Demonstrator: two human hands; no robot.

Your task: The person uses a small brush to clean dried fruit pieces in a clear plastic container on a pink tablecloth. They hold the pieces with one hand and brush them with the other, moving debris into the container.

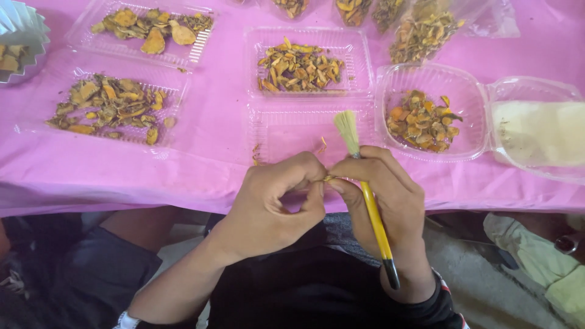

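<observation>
Both hands' fingers (317,183) around orange sliver (329,178)

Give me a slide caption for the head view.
Both hands pinch a small dried piece; right hand also holds a brush, above clear trays on pink cloth.

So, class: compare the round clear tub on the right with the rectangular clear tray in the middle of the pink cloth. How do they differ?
The round tub has curved walls; the rectangular tray has straight ribbed sides. The round tub holds a small heap of dried orange-brown pieces; the rectangular tray holds a wider spread of thinner, yellower pieces. The round tub's hinged lid lies open at its right; the rectangular tray's lies open toward the person. Both are clear plastic.
</observation>
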